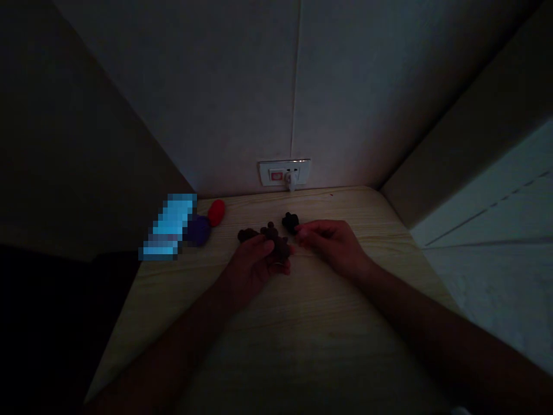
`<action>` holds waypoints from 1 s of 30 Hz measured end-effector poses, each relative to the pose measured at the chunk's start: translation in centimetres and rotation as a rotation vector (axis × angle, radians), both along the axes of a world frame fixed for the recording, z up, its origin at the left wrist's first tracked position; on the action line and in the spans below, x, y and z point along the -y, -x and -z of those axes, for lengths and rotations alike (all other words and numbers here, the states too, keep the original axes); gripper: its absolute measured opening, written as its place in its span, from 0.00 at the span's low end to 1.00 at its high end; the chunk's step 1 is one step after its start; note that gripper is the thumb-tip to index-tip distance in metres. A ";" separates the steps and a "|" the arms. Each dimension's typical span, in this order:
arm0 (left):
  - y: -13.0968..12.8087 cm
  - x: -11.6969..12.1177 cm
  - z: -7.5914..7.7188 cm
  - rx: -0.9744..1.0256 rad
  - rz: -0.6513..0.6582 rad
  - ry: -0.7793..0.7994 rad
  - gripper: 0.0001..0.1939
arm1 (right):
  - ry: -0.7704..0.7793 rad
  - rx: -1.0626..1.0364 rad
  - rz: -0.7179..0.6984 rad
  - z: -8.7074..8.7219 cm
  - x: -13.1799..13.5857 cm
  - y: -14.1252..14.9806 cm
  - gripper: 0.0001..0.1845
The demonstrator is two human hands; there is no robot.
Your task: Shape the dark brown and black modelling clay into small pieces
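In my left hand (250,271) is a brown lumpy figure (279,245), like modelling clay with small round knobs, gripped between thumb and fingers just above the table. A second dark brown lump (247,234) lies behind that hand, partly hidden by it. My right hand (334,245) is closed in a pinch, its fingertips at the right edge of a black lump (290,222). Whether those fingers grip the black lump or a small piece is too dark to tell.
A red ball-like lump (216,212) and a purple lump (199,230) sit at the table's left, beside a bright blurred-out screen (170,225). The wooden table (302,334) meets a wall with a socket plate (285,172) and a plug (291,181) in it.
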State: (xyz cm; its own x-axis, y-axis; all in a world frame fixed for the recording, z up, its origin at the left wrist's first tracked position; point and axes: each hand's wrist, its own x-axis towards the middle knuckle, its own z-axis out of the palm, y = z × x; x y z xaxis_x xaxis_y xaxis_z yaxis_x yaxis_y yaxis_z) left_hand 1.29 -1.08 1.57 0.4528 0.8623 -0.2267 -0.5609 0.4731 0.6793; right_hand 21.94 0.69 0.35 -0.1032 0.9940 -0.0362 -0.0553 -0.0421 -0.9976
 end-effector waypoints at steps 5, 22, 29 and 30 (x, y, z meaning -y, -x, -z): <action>-0.1 0.0 0.0 0.001 -0.001 -0.011 0.12 | 0.028 -0.092 -0.035 0.0 -0.2 0.0 0.22; 0.0 -0.1 0.0 0.023 0.009 0.006 0.11 | 0.047 0.002 -0.005 -0.7 0.2 0.0 0.17; 0.0 -0.1 0.2 0.033 0.016 -0.002 0.12 | 0.045 -0.092 -0.068 -0.2 -0.3 -0.1 0.18; 0.0 -0.1 0.2 0.030 0.012 0.001 0.12 | 0.040 -0.099 -0.076 0.0 -0.4 -0.2 0.18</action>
